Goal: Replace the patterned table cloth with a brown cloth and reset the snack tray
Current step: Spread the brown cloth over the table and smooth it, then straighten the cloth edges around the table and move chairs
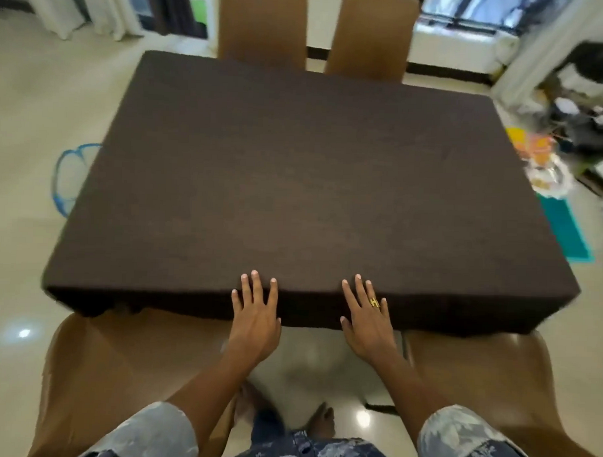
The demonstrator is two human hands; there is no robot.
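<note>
Brown cloth covers the whole table top and hangs over every visible edge. No patterned cloth in sight.

Left hand and right hand lie flat on the table's near edge, fingers spread and straight, pressing the cloth down. They grip nothing.

Risks:
- Hem bunches under the table's near-left corner. Smoothing towards the body would likely drag the cloth askew or short at the far side.
- Cloth looks loose-laid, so setting a tray down with a slide could ruck it.

Surroundings:
- Snack tray seems to sit low at the table's right among blurred clutter, beside a teal mat. Contents unclear.
- Two brown chairs crowd the near side and two more stand at the far side, narrowing the walk round.
- Blue-rimmed object at the table's left.
</note>
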